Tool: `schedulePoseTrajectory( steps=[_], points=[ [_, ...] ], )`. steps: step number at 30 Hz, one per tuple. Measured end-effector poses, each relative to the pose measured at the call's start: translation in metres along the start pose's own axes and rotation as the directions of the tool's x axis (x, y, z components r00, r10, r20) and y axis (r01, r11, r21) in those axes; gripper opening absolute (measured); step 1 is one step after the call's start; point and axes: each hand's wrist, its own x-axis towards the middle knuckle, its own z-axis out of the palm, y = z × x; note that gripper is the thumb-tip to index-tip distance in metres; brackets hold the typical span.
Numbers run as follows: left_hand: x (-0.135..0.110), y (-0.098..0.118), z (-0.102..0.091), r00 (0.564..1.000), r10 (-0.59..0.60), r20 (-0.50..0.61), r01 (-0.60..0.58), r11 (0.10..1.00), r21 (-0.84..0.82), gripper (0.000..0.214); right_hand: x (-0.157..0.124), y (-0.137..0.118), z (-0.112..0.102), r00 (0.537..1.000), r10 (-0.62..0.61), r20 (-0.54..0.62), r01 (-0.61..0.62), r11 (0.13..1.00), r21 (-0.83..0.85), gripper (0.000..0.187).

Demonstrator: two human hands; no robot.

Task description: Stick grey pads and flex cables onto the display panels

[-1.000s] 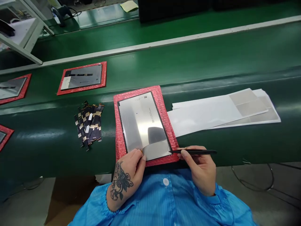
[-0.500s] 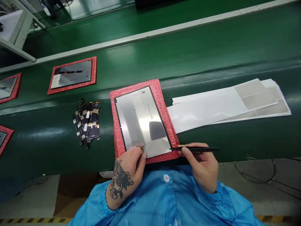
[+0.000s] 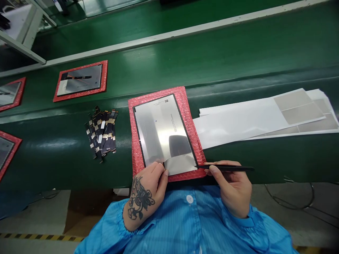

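A display panel (image 3: 150, 130) with a silvery back lies on red bubble wrap (image 3: 189, 113) in front of me. My left hand (image 3: 148, 187) rests at its lower left edge, fingers curled and pressed together; a small dark bit shows beside the fingertips, and what they pinch is hidden. My right hand (image 3: 235, 187) grips black tweezers (image 3: 230, 168), held level. Their tips touch the panel's lower right corner, at the end of a pale silvery film strip (image 3: 181, 165) along the lower edge.
Left of the panel is a pile of dark flex cables (image 3: 102, 135). White sheets (image 3: 243, 120) with grey patches overlap at the right. Another wrapped panel (image 3: 82, 80) lies farther back, and more sit at the far left. All rest on a green conveyor belt (image 3: 212, 63).
The whole view has shifted slightly, so most things appear a little farther right. Both hands keep nearly the same place on the panel, with the tweezers' tips still at its corner.
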Motion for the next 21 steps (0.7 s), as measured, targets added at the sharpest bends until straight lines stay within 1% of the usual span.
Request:
schedulePoseTrajectory(
  steps=[10,16,21],
  points=[
    [0.0006,0.0004,-0.0006,1.0,-0.002,0.002,0.002,1.0,-0.008,0.029,0.0004,-0.0014,0.0011,1.0,-0.002,0.0,0.002,1.0,0.01,0.012],
    [-0.0002,-0.0005,0.0017,1.0,0.024,-0.014,-0.024,0.999,0.049,0.028,0.0011,-0.0002,0.0008,1.0,-0.012,0.008,0.012,1.0,0.011,0.012],
    [-0.0002,0.001,0.0032,1.0,0.014,-0.021,-0.013,0.998,0.067,0.028,-0.0003,0.0037,-0.001,1.0,0.008,0.023,-0.009,0.999,0.034,0.014]
  ],
)
